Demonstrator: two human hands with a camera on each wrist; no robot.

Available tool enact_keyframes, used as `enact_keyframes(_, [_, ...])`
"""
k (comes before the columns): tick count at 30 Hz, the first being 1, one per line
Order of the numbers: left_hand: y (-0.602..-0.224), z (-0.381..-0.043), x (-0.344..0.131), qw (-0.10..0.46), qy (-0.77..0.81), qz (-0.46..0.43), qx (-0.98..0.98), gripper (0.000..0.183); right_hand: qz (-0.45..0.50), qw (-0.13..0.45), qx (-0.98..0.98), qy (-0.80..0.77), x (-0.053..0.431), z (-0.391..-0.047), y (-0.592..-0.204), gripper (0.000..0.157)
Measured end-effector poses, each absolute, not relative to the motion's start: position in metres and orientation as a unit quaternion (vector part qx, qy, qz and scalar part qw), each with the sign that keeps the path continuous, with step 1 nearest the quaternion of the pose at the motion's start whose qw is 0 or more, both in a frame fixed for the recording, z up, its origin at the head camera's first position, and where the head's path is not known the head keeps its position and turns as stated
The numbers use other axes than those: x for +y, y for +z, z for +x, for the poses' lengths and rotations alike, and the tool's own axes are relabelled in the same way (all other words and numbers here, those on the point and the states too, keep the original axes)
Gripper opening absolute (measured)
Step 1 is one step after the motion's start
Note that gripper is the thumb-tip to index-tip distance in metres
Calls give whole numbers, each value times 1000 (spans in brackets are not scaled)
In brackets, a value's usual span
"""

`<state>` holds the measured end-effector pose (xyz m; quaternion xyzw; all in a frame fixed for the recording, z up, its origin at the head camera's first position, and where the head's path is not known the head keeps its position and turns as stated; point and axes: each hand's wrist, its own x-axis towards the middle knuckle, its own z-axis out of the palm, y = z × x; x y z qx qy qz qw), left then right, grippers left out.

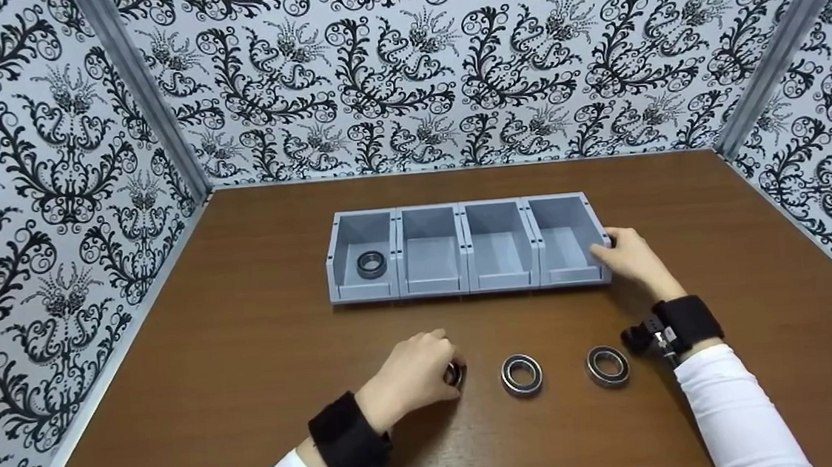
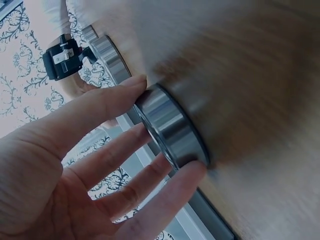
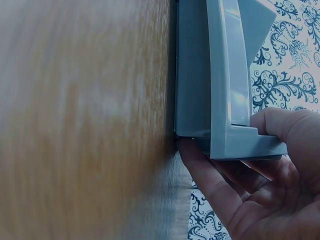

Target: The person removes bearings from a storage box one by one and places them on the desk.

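My left hand (image 1: 414,373) pinches a steel ball bearing (image 2: 172,127) between thumb and fingertips, low over the wooden table. In the left wrist view the bearing stands on edge, its shiny outer rim facing the camera. At the right end of a row of grey storage bins (image 1: 505,281), my right hand (image 1: 637,260) grips the outer side wall, thumb over the top edge. The right wrist view shows its other fingers under and behind that bin, partly hidden. Another bearing (image 1: 372,274) lies flat inside the leftmost bin.
Two more bearings lie flat on the table: one (image 1: 507,376) right of my left hand, another (image 1: 594,368) near my right wrist strap (image 1: 689,322). Patterned panels (image 1: 403,71) enclose the table (image 1: 256,276) at the back and sides.
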<state>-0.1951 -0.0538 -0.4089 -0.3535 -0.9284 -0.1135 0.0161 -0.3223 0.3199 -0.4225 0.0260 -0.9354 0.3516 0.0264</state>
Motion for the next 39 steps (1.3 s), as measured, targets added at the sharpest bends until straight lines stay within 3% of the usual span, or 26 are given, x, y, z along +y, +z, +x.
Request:
enact_keyframes(9, [-412,-197,-57,16,-107,-358,-928,33,30,28,-936,349,321,-321,-422,46])
enact_keyframes(39, [-390,-196,-79,-6,-160,-308,-938,43,26,27,-938,345,319,-321,-421,43])
